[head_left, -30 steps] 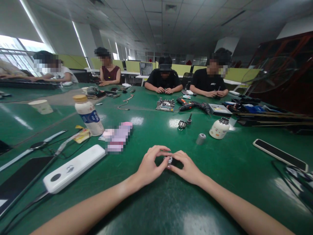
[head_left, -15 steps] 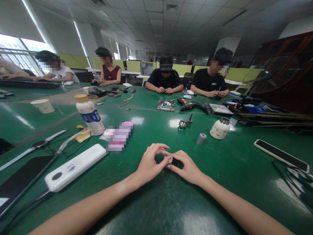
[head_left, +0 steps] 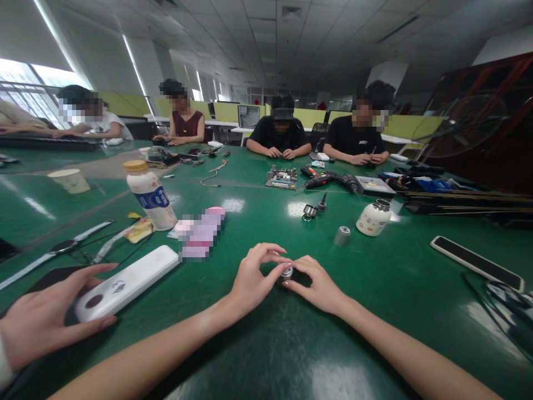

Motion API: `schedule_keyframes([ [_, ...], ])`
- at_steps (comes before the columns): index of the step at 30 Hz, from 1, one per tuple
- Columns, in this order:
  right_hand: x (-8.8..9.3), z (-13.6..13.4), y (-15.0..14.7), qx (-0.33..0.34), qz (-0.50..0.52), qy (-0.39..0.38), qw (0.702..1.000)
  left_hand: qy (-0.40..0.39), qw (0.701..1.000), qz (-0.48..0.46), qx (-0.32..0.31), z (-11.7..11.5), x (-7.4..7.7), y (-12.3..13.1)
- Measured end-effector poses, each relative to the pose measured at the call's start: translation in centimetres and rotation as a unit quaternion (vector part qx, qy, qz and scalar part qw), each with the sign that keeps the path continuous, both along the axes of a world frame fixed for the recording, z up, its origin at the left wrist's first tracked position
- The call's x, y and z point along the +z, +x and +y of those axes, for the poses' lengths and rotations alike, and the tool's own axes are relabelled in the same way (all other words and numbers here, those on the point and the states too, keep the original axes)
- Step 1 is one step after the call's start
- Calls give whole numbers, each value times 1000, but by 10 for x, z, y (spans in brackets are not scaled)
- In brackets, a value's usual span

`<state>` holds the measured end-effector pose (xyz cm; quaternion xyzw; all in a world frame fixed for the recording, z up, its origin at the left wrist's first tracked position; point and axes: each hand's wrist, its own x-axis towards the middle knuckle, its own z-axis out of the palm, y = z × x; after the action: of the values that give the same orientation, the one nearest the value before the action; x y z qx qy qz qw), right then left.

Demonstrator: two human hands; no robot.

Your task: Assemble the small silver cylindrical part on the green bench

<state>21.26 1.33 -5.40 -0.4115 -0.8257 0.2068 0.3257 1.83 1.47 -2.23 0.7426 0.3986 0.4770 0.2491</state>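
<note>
Both of my hands meet over the table around a small silver metal cylinder (head_left: 287,272), which looks upright with its round top showing. My left hand (head_left: 256,275) has its thumb and fingertips closed at the cylinder's top. My right hand (head_left: 318,283) pinches its side from the right between thumb and forefinger. The lower part of the cylinder is partly hidden by my fingers. Beyond my right hand stands a similar grey metal cylinder (head_left: 342,236). Further back lie a metal cap with a loop (head_left: 309,212) and a dark, narrow fitting (head_left: 322,202).
Another person's hand (head_left: 45,311) grips a long white device (head_left: 129,280) at left. A milk bottle (head_left: 150,194) and a pixelated pink item (head_left: 204,233) stand nearby. Right are a cream flask (head_left: 373,218) and a phone (head_left: 477,263). A circuit board (head_left: 282,178) and power drills (head_left: 328,179) lie ahead.
Another person's hand has come in from the left and taken hold of the white device's near end. My own hands have barely moved, still around the small cylinder.
</note>
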Motion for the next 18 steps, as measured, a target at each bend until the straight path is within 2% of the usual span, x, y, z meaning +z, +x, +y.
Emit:
schedule_keyframes([
  [4, 2, 0, 0, -2, -5, -4, 1000, 3, 998, -37, 46, 7, 0, -3],
  [7, 2, -1, 0, -3, -3, -8, 1000, -9, 997, 22, 71, 18, -5, -10],
  [12, 1, -1, 0, -6, -2, -11, 1000, -52, 984, 155, 65, 28, -18, -17],
  [18, 2, -1, 0, -2, 0, -14, 1000, -51, 982, 169, 62, 27, -19, -17],
])
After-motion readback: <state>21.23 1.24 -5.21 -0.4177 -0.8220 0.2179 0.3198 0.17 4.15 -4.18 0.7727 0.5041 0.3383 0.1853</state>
